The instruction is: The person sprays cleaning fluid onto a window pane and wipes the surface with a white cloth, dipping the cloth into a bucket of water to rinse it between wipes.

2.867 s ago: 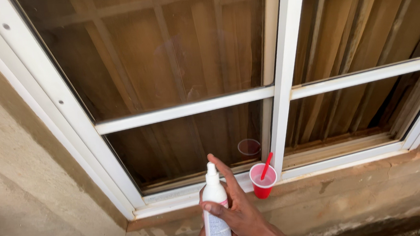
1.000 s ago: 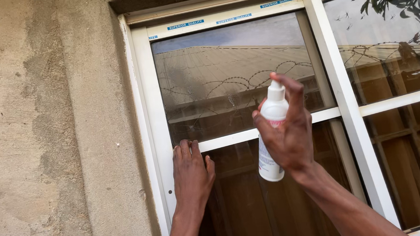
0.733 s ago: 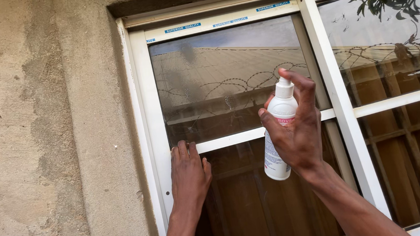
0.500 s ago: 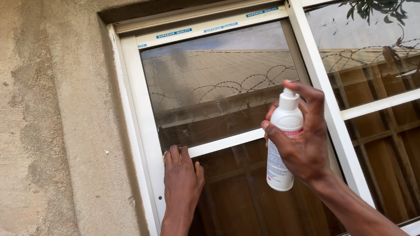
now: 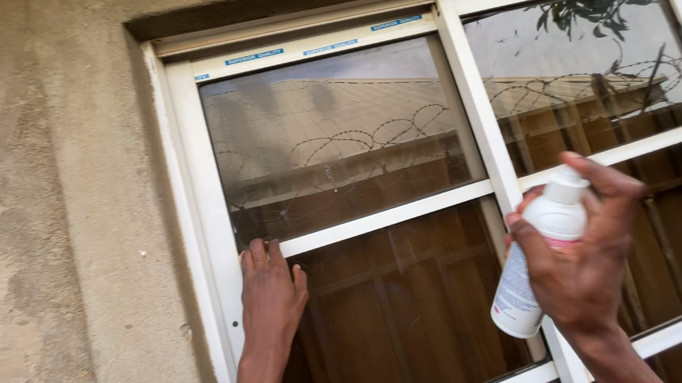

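right hand [image 5: 590, 267] wrapped around a white spray bottle [image 5: 538, 258], grip closed on its body, forefinger over the nozzle, held up before the white mullion of the window frame [image 5: 474, 104]. left hand [image 5: 270, 290] flat, fingers together, pressed on the lower left pane [image 5: 411, 305] beside the frame's left stile, just under the crossbar [image 5: 382, 216]. rough plaster wall [image 5: 59, 232] at left.
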